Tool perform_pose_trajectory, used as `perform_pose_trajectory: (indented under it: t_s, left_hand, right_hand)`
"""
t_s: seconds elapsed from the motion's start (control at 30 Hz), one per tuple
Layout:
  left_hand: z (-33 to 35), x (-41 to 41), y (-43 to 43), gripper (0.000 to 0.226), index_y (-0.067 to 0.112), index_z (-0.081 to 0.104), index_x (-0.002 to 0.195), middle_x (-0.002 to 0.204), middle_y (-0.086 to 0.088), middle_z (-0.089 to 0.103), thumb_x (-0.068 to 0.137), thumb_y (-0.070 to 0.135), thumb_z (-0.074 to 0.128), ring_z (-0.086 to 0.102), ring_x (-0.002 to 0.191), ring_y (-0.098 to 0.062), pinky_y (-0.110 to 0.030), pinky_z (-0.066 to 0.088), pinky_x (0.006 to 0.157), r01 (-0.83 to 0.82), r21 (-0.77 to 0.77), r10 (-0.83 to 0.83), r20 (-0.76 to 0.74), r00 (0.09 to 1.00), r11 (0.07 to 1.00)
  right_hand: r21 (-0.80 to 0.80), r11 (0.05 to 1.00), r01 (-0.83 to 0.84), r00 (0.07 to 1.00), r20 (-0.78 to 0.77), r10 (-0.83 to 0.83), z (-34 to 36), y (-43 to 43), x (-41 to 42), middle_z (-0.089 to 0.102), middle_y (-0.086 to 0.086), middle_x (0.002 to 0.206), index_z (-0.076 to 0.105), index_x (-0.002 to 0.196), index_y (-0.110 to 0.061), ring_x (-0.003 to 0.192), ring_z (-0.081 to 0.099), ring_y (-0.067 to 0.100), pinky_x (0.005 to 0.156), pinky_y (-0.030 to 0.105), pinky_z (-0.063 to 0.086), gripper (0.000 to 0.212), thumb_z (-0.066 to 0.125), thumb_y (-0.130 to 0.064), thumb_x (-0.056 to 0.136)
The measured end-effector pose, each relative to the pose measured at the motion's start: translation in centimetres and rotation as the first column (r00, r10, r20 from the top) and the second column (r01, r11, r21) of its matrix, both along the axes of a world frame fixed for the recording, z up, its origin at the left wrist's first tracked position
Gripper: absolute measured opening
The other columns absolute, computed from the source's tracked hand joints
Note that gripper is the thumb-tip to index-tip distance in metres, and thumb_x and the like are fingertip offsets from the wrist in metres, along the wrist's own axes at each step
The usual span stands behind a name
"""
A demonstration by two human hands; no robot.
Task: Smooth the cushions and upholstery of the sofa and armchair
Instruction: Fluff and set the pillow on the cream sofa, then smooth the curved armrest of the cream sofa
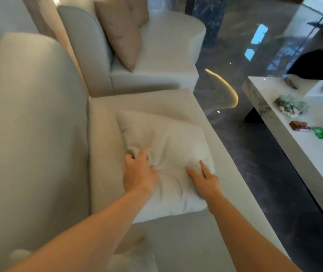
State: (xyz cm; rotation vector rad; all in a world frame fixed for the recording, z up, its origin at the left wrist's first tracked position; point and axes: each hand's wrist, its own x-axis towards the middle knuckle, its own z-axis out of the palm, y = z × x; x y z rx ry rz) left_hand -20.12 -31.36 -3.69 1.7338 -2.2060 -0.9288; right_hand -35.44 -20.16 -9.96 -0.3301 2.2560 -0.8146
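Observation:
A cream throw cushion (pixel 168 146) lies flat on the seat of the pale grey sofa (pixel 101 118). My left hand (pixel 139 171) rests on the cushion's left part, fingers curled into the fabric and bunching it. My right hand (pixel 205 179) lies on its right side with two fingers stretched out flat, holding nothing. The sofa's backrest (pixel 29 124) rises at the left. Beyond the sofa stands a pale armchair (pixel 162 61) with two tan cushions (pixel 121 30) leaning upright against its back.
A white marble coffee table (pixel 294 146) stands to the right, bearing a crumpled greenish cloth (pixel 292 106), a small brown packet (pixel 299 126) and a green item (pixel 320 132). Dark glossy floor (pixel 254 158) runs between sofa and table. A dark shape (pixel 321 69) sits at the table's far end.

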Motion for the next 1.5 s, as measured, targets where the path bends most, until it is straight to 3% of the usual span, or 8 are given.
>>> perform_pose_trajectory:
  t_s: [0.17, 0.27, 0.37, 0.47, 0.83, 1.17, 1.33, 1.5]
  left_hand:
    - [11.3, 2.3, -4.9, 0.032, 0.011, 0.058, 0.113, 0.119, -0.017, 0.052, 0.081, 0.01, 0.058, 0.052, 0.11, -0.038, -0.043, 0.046, 0.089, 0.226, -0.301, -0.172, 0.195, 0.965, 0.926]
    - [14.1, 6.8, -7.3, 0.035, 0.005, 0.058, 0.117, 0.125, -0.022, 0.049, 0.084, 0.014, 0.058, 0.049, 0.115, -0.042, -0.046, 0.044, 0.097, 0.285, -0.282, -0.16, 0.394, 0.905, 0.916]
    - [13.4, 13.5, -8.7, 0.043, 0.01, 0.047, 0.131, 0.137, -0.021, 0.041, 0.091, 0.028, 0.05, 0.042, 0.123, -0.042, -0.046, 0.037, 0.105, 0.324, -0.137, -0.238, 0.431, 0.87, 0.936]
    - [12.2, 17.9, -8.5, 0.049, 0.015, 0.039, 0.14, 0.142, -0.015, 0.04, 0.095, 0.033, 0.044, 0.041, 0.122, -0.04, -0.045, 0.036, 0.105, 0.399, -0.15, -0.344, 0.297, 0.891, 0.904]
    - [13.6, 23.5, 2.8, 0.051, 0.017, 0.031, 0.147, 0.141, -0.021, 0.047, 0.097, 0.028, 0.04, 0.048, 0.124, -0.04, -0.045, 0.041, 0.102, 0.29, -0.018, -0.277, 0.246, 0.929, 0.957]
    - [12.2, 38.3, 36.9, 0.057, -0.005, 0.056, 0.127, 0.129, -0.024, 0.059, 0.075, 0.015, 0.064, 0.053, 0.119, -0.044, -0.055, 0.044, 0.099, 0.323, -0.101, -0.198, 0.609, 0.768, 0.941]
    - [12.0, 39.8, 47.4, 0.063, 0.002, 0.05, 0.135, 0.142, -0.016, 0.051, 0.079, 0.026, 0.065, 0.044, 0.131, -0.041, -0.06, 0.033, 0.108, 0.243, -0.094, -0.139, 0.603, 0.786, 0.966]
    - [10.8, 40.3, 53.0, 0.049, 0.012, 0.045, 0.14, 0.152, -0.007, 0.039, 0.095, 0.031, 0.042, 0.026, 0.141, -0.038, -0.061, 0.016, 0.114, 0.174, -0.188, -0.054, 0.513, 0.857, 0.967]
  right_hand:
    - [-0.148, 0.965, 0.219, 0.852, 0.511, -0.115, 3.7, -5.1, 4.7, 0.069, 0.008, 0.117, 0.062, 0.129, -0.02, 0.098, 0.065, 0.03, 0.08, 0.048, 0.057, 0.071, 0.068, -0.067, 0.077]
    - [-0.171, 0.975, 0.146, 0.806, 0.592, -0.017, 6.5, -9.4, 11.3, 0.056, 0.004, 0.142, 0.054, 0.138, -0.025, 0.109, 0.06, 0.028, 0.079, 0.047, 0.053, 0.073, 0.055, -0.073, 0.083]
    - [-0.218, 0.976, -0.015, 0.853, 0.506, 0.126, 9.4, -12.3, 17.4, 0.021, -0.002, 0.165, 0.02, 0.156, -0.039, 0.147, 0.026, 0.035, 0.102, 0.059, 0.039, 0.076, 0.04, -0.072, 0.091]
    - [-0.216, 0.976, -0.037, 0.886, 0.444, 0.132, 12.1, -12.4, 20.3, 0.008, 0.001, 0.169, 0.003, 0.158, -0.039, 0.151, 0.017, 0.037, 0.113, 0.067, 0.029, 0.074, 0.036, -0.065, 0.096]
    - [-0.128, 0.873, -0.471, 0.871, 0.09, 0.483, 19.0, 3.8, 23.9, 0.062, 0.007, 0.134, 0.056, 0.14, -0.02, 0.118, 0.06, 0.026, 0.1, 0.041, 0.049, 0.045, 0.058, -0.024, 0.095]
    - [0.195, 0.527, -0.827, 0.555, 0.13, 0.822, 15.4, 38.9, 31.6, 0.052, 0.01, 0.15, 0.05, 0.145, -0.019, 0.138, 0.047, 0.027, 0.112, 0.031, 0.035, 0.048, 0.05, -0.028, 0.098]
    - [0.333, 0.516, -0.789, 0.543, -0.015, 0.84, 16.4, 48.1, 35.0, 0.061, 0.003, 0.14, 0.06, 0.133, -0.031, 0.129, 0.053, 0.027, 0.108, 0.034, 0.037, 0.04, 0.036, -0.036, 0.102]
    - [0.387, 0.573, -0.722, 0.471, -0.331, 0.817, 16.5, 53.1, 37.8, 0.045, -0.002, 0.152, 0.04, 0.147, -0.03, 0.14, 0.036, 0.025, 0.118, 0.042, 0.02, 0.048, 0.026, -0.045, 0.103]
